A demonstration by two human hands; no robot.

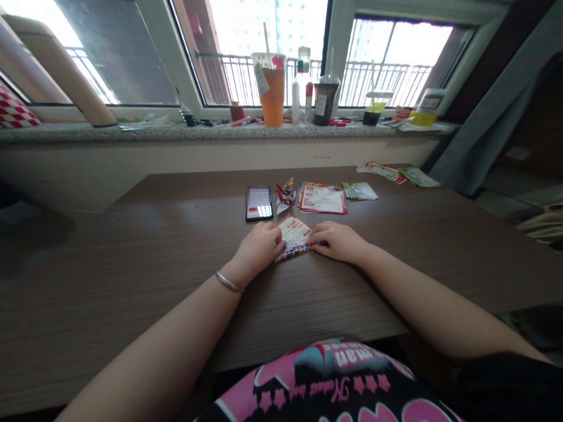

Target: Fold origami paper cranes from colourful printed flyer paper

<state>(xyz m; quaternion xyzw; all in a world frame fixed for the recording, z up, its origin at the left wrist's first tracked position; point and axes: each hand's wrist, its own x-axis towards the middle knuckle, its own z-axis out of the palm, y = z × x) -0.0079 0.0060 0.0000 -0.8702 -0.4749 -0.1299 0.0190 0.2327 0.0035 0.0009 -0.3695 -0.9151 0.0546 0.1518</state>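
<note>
A printed sheet of paper [294, 230] lies on the table before me, its near edge turned up into a narrow colourful fold. My left hand [260, 245], a silver bangle at its wrist, is closed on the left end of that fold. At the opposite end, my right hand [336, 241] pinches the paper between thumb and fingers. Just beyond the sheet is a folded paper piece [285, 194] with a multicoloured pattern. To its right, a stack of red-edged printed sheets [323, 198] lies flat.
A phone [259, 203] with a lit screen lies behind my left hand. Green leaflets [360, 191] and more printed slips [382, 171] lie at the back right of the table [145, 252]. On the windowsill [211, 132] stand an orange drink cup [273, 94], a dark cup [325, 102] and bottles.
</note>
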